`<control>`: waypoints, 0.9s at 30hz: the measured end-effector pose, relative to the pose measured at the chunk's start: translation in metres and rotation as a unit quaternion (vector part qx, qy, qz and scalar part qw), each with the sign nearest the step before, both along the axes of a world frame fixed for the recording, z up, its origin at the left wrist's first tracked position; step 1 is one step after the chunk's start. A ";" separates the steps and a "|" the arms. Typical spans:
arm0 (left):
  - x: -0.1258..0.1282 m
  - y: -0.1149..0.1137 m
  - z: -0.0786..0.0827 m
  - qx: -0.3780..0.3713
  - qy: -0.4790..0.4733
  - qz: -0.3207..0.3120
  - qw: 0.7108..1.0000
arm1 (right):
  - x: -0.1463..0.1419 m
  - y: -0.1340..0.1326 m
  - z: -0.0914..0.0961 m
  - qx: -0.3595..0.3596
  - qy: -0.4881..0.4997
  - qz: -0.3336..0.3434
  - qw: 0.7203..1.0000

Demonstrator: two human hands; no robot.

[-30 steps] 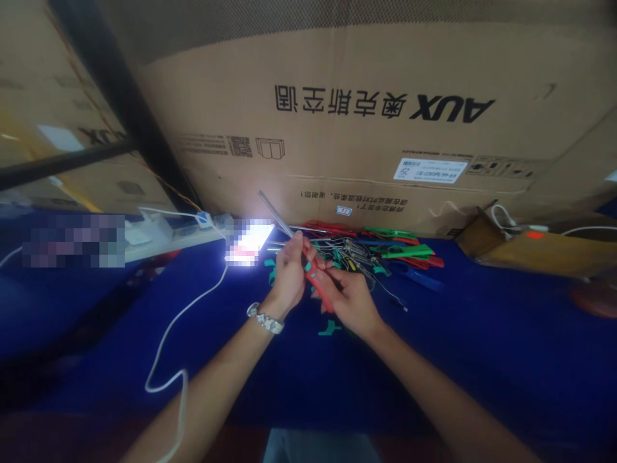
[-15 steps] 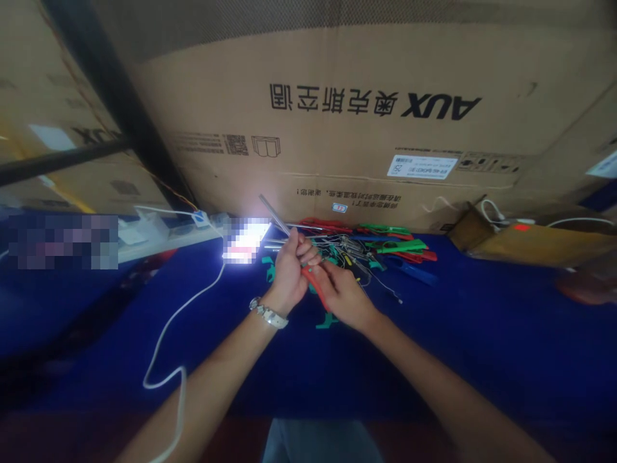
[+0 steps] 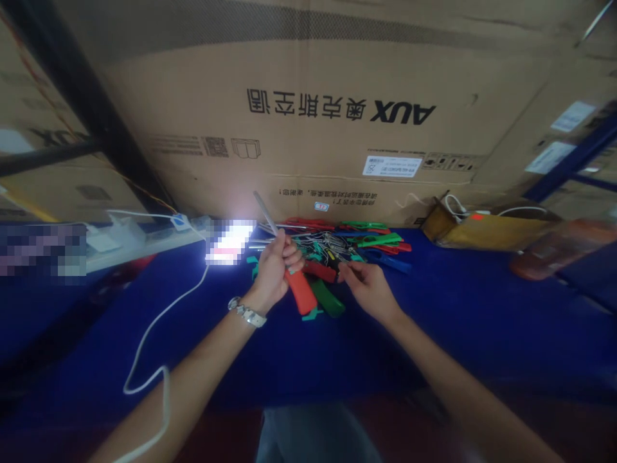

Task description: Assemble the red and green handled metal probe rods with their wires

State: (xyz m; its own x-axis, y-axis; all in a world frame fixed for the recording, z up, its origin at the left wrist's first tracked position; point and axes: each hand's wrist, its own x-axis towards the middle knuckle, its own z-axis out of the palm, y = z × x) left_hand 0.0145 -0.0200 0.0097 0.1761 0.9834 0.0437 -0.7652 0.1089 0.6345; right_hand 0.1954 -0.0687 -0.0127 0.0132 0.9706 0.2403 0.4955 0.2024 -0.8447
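My left hand [image 3: 274, 270] is closed around a tool with a red handle [image 3: 299, 290] and a thin metal shaft [image 3: 265, 213] that points up and to the left. A watch sits on that wrist. My right hand [image 3: 367, 287] has its fingers pinched at the near edge of a pile of red, green and blue handled tools and wires [image 3: 357, 243]; what it pinches is too small to make out. A dark green handle [image 3: 328, 299] lies on the blue cloth between my hands.
A blue cloth [image 3: 472, 321] covers the table. A big cardboard box [image 3: 313, 128] stands along the back. A glowing phone [image 3: 230, 242] lies left of the pile, its white cable [image 3: 144, 341] looping toward me. A small open carton [image 3: 486, 230] sits at the right.
My right hand has let go of the red handle and moved right to the pile's edge. My left hand keeps the tool. The view has shifted to the right.
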 end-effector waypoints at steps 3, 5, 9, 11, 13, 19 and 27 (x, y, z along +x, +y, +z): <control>-0.002 -0.001 -0.001 0.006 0.020 -0.009 1.000 | 0.010 -0.006 -0.005 -0.005 -0.033 -0.004 0.999; -0.002 -0.002 0.000 0.010 0.028 -0.013 0.999 | 0.012 -0.011 -0.007 -0.009 -0.042 -0.008 0.999; -0.007 0.001 0.004 0.015 0.042 0.001 0.999 | 0.010 -0.022 -0.005 -0.017 -0.067 -0.002 0.998; -0.011 0.003 0.005 0.014 0.045 0.014 0.999 | 0.005 -0.025 -0.002 -0.010 -0.117 0.017 0.993; -0.015 0.006 0.005 0.012 0.045 0.023 0.999 | -0.002 -0.028 0.003 0.005 -0.173 0.041 0.984; -0.019 0.008 0.004 0.022 0.051 0.029 0.998 | -0.007 -0.021 0.010 0.000 -0.222 0.001 0.975; -0.021 0.008 0.007 0.020 0.050 0.001 0.999 | 0.003 0.015 0.023 -0.057 -0.324 -0.089 0.940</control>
